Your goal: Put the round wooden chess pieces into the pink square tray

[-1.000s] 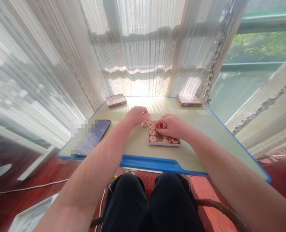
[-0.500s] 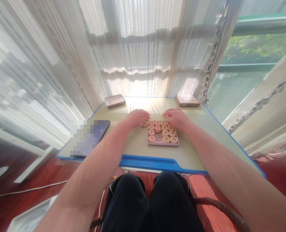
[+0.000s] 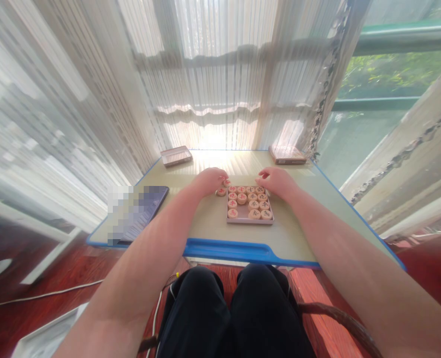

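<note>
A shallow tray (image 3: 250,222) of Chinese chess pieces sits on the desk between my hands. Round wooden pieces with red or black characters fill most of it, with a gap in its lower middle. My left hand (image 3: 210,182) is just left of the tray's far corner, its fingers closed on a red-marked Chinese chess piece (image 3: 226,183). Another red-marked piece (image 3: 220,192) lies on the desk under that hand. Near the tray's far right corner is my right hand (image 3: 279,183), its thumb and forefinger apart with nothing seen between them.
An open box lid (image 3: 176,156) lies at the back left of the desk (image 3: 205,231), and a flat box (image 3: 287,155) at the back right. To the left rests a dark tablet-like device (image 3: 151,209), partly pixelated. A blue pencil groove (image 3: 227,250) runs along the front edge.
My right hand has drawn back to the right, uncovering the tray's far right pieces. My left hand stays beside the two red pieces, barely shifted.
</note>
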Motion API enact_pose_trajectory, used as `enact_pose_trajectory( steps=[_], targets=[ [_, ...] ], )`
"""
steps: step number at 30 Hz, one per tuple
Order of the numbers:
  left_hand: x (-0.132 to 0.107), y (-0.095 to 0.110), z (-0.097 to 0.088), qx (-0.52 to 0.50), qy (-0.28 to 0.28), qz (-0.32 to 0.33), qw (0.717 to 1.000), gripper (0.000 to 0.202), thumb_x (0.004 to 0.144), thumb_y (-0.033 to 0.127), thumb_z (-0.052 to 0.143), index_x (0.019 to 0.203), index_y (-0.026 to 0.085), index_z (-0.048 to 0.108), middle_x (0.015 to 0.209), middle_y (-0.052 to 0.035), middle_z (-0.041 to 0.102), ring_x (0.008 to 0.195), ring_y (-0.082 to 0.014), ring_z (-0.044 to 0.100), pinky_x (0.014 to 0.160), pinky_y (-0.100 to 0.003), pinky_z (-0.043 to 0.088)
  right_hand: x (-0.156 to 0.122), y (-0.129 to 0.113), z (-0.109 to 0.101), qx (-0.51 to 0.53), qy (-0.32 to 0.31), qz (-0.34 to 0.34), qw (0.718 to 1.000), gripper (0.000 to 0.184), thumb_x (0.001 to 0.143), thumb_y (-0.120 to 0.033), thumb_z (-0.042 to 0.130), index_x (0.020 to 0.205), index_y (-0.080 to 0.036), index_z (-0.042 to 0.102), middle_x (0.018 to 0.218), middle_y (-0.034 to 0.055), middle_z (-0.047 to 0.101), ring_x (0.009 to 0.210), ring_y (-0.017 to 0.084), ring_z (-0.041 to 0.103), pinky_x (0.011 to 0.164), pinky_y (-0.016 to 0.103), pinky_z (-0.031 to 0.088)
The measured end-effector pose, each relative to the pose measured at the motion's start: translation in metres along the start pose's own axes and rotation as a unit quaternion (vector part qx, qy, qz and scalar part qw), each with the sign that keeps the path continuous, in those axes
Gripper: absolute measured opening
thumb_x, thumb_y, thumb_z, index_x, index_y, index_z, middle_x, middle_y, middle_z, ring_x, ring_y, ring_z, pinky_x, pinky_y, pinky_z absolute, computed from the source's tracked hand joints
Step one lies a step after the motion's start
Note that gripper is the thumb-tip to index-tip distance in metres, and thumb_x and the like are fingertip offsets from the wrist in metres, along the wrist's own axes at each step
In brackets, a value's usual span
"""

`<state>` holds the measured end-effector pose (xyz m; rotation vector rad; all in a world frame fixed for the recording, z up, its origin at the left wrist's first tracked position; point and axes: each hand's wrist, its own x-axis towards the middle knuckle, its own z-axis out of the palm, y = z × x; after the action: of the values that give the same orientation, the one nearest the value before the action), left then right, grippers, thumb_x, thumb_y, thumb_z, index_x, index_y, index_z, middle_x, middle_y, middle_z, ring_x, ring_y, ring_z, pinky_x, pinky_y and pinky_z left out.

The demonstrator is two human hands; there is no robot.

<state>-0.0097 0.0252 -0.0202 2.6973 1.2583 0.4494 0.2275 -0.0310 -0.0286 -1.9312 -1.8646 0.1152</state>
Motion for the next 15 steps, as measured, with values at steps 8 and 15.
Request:
enact_pose_trajectory(
  steps=[8,15],
  targets=[
    [-0.0017,0.0022,-0.0010,0.008,-0.004,-0.001,1.000,0.034,0.085,0.020,0.038,0.100,0.020,0.068,0.106,-0.0052,0.068,0.101,-0.0197,0.060,0.092,-0.034,0.046,0.0002,-0.0010,-0.0022,0.002,-0.015,0.042,0.999,0.039,0.082,-0.049,0.047,0.086,-0.017,0.070,0.084,0.0089,0.070,0.081,0.021,0.062,0.067,0.029,0.041],
    [-0.0023,0.0035,-0.0018,0.011,-0.010,-0.027,1.000,0.034,0.080,0.018,0.042,0.101,0.020,0.069,0.107,-0.0056,0.067,0.100,-0.0208,0.060,0.090,-0.034,0.047,-0.0006,-0.0037,-0.0060,0.018,0.023,0.051,0.998,0.030,0.077,-0.037,0.052,0.092,-0.019,0.070,0.079,0.0060,0.069,0.076,0.019,0.060,0.067,0.027,0.040]
  ],
)
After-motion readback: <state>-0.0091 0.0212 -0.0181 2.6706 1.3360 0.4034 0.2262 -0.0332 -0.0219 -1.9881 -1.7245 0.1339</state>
